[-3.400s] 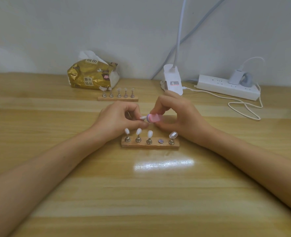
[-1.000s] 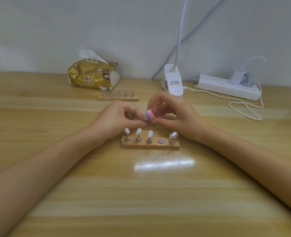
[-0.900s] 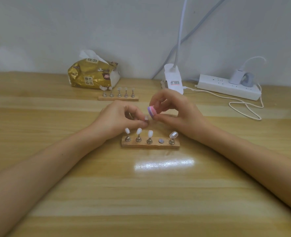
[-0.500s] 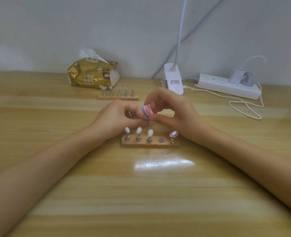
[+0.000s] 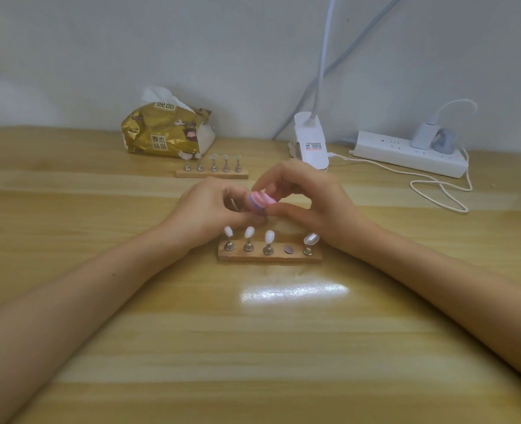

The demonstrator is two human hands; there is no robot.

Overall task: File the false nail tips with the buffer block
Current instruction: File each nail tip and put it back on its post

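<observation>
My right hand (image 5: 311,203) grips a small pink and purple buffer block (image 5: 260,201) between thumb and fingers. My left hand (image 5: 210,209) pinches a nail tip holder against the block's lower end; the nail tip itself is hidden by my fingers. Just in front of both hands lies a wooden stand (image 5: 270,255) with several metal pegs bearing white nail tips (image 5: 269,237). One slot of that stand (image 5: 289,249) shows only a bare magnet disc.
A second wooden stand (image 5: 212,172) with several nail tips sits farther back. Behind it lies a gold tissue pack (image 5: 166,134). A white lamp clamp (image 5: 310,142), a power strip (image 5: 409,153) and a looped white cable (image 5: 439,191) occupy the back right.
The buffer block has shifted left and tilted in my right hand, rubbing across the tip held by my left hand. The stands have not moved.
</observation>
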